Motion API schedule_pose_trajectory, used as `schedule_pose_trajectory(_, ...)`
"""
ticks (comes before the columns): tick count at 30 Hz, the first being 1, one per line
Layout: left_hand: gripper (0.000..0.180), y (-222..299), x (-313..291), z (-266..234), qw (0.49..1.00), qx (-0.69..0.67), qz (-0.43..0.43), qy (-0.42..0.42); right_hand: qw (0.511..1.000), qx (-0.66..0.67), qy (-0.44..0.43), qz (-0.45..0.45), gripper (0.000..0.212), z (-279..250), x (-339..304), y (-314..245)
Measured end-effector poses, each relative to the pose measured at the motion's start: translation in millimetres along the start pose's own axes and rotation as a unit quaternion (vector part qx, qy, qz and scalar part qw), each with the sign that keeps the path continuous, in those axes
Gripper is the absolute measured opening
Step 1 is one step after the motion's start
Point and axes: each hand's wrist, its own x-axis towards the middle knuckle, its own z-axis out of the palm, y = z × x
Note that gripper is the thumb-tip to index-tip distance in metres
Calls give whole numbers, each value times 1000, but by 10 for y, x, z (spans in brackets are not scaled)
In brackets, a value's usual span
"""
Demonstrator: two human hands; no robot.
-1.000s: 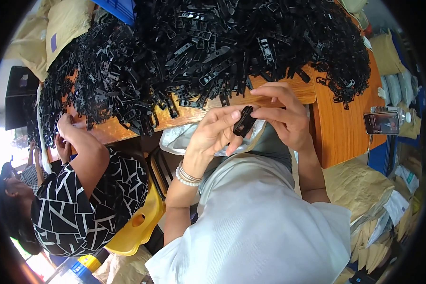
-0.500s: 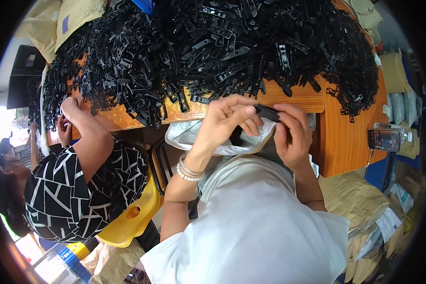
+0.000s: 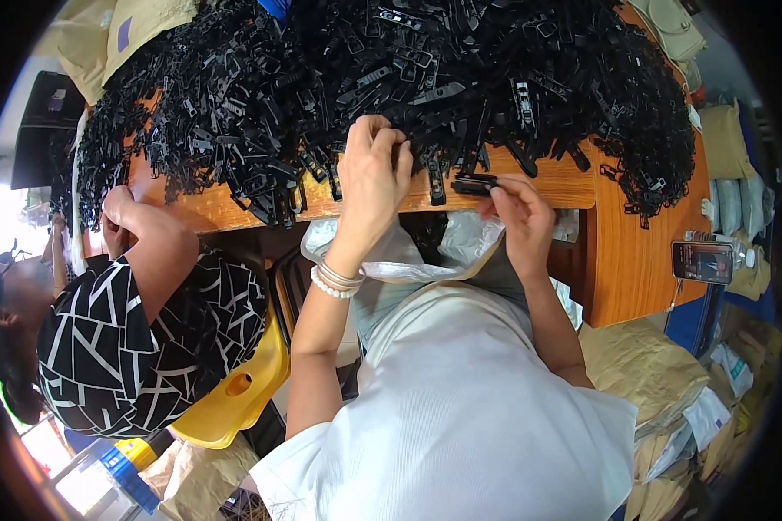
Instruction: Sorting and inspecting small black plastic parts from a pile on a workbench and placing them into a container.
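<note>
slim part (image 3: 474, 184), glossy heap (image 3: 460, 82), woodgrain table (image 3: 627, 260)

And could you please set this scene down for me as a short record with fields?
Left hand: at the near side of the heap of black parts; its grip is hidden
Right hand: holds a slim black part by the near edge of the wooden table
Below: open white bag, between table and torso
Right end: phone, screen lit
Left side: co-worker in a patterned top, near a yellow seat
</note>
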Motion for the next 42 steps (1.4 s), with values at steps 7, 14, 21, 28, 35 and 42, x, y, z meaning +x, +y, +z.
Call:
schedule_pose_trajectory(7,15,117,-201,-283,972,-116,-186,-82,998,20,-21,47,9,151,82,104)
schedule_pose_trajectory(14,21,133,-229,-407,745,-524,-371,-179,996,43,-62,46,7,262,38,-80)
schedule_pose_trajectory(21,25,282,-276,-330,770,-460,-416,-151,996,-83,-32,29,7,316,-42,-268)
schedule_pose_trajectory(28,14,282,-361,-260,737,-502,-391,-230,991,-113,-64,-6,12,230,-64,-271)
schedule_pose_trajectory(35,17,253,-347,-268,765,-553,-250,-215,995,24,-47,88,23,283,-117,-331)
schedule_pose_trajectory(42,28,19,161,-302,837,-468,-108,-262,995,71,-3,65,20,149,-51,-262)
